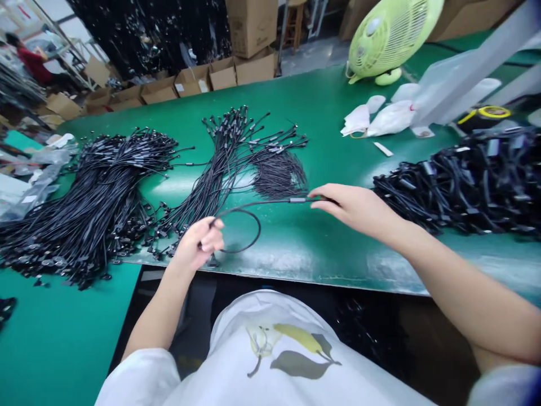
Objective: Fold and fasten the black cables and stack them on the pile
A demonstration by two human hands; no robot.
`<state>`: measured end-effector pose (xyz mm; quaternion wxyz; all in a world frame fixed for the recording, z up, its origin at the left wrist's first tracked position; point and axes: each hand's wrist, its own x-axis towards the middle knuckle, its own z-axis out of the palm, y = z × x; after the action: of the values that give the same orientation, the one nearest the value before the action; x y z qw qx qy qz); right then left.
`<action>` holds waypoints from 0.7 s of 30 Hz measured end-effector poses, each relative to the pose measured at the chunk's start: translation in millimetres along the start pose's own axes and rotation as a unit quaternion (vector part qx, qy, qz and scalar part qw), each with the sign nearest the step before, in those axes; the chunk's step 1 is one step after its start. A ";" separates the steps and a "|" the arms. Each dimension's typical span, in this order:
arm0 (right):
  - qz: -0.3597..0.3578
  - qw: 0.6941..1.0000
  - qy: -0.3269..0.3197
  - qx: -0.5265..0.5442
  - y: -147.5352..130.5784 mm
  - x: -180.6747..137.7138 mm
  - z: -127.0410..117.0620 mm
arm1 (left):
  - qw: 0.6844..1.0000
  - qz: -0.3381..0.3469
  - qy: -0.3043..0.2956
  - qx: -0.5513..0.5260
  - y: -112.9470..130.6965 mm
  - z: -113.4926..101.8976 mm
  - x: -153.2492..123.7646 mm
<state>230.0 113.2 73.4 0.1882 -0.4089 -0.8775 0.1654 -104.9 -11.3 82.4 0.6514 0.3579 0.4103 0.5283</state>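
Note:
A single black cable [258, 226] runs between my hands, with a loop hanging near the left one. My left hand [199, 242] is closed around the cable close to the table's front edge. Farther right, my right hand [346, 206] pinches the same cable just beyond its grey sleeve [297, 200]; the end inside the fingers is hidden. Behind the cable lies a loose bunch of black cables [220, 158] with small connectors. Beside that bunch is a pile of short thin black pieces, perhaps cable ties [279, 173].
A large heap of black cables [105, 186] lies at left, and bundled cables [460, 180] at right. A green fan [393, 39], white plastic bags [393, 115] and a yellow-black tape roll or measure [484, 117] stand farther back. Cardboard boxes [192, 80] line the far edge. A person [36, 62] sits far left.

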 end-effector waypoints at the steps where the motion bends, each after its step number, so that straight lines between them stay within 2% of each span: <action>1: -0.006 1.000 0.008 0.021 4.9 -3.8 5.9 | 0.998 0.024 0.052 -0.030 6.2 -4.0 -0.3; 3: -0.031 0.999 0.034 0.025 4.3 -12.0 18.1 | 0.987 0.068 0.135 -0.054 13.7 -8.0 0.7; 5: -0.071 0.996 0.055 -0.021 -10.7 -21.6 28.2 | 0.981 0.095 0.164 -0.035 11.5 -5.6 4.7; 7: -0.144 0.987 0.025 -0.062 -36.1 -31.3 33.8 | 0.984 0.107 0.142 0.026 -0.5 3.6 10.8; 10: -0.263 0.961 -0.075 -0.048 -76.8 -38.0 32.5 | 0.984 0.095 0.055 0.140 -27.2 27.7 16.9; 11: -0.273 0.958 -0.079 -0.038 -86.8 -36.4 30.3 | 0.981 0.086 0.024 0.174 -35.4 36.3 16.8; 14: -0.210 0.978 -0.016 0.000 -100.0 -22.9 24.3 | 0.964 0.066 -0.052 0.252 -51.6 55.6 12.0; 17: -0.145 0.983 0.003 0.116 -95.1 -6.6 27.4 | 0.973 0.042 -0.098 0.206 -56.1 60.8 9.0; 18: -0.127 0.979 0.018 0.161 -92.1 -2.1 31.6 | 0.982 0.038 -0.093 0.157 -55.6 60.4 9.6; 21: -0.046 0.955 0.130 0.262 -84.5 8.2 52.7 | 0.998 0.051 -0.031 0.011 -51.2 57.1 14.8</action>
<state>145.2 60.8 66.5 0.4086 -0.3228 -0.7891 0.3258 -31.0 -8.1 57.3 0.6323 0.4018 0.3770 0.5446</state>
